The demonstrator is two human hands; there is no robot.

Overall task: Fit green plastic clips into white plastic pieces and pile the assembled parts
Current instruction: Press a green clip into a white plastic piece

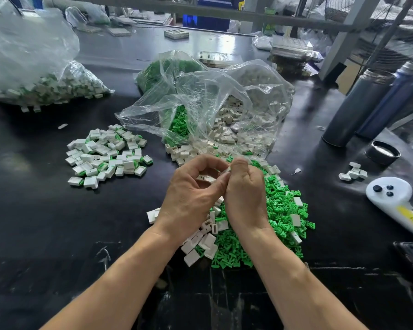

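Far left: bagged assembled parts (55,89). Left: loose pile of finished pieces (107,154) on black table (34,222). Centre: left hand (191,196) and right hand (244,196) pinched one white piece (226,170) together. Right: heaped green clips (281,210), many unfitted.

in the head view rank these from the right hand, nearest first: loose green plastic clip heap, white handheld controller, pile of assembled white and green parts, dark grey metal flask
From the right hand:
1. Loose green plastic clip heap, directly beneath and beside it.
2. Pile of assembled white and green parts, across on the left.
3. White handheld controller, far right edge.
4. Dark grey metal flask, back right.
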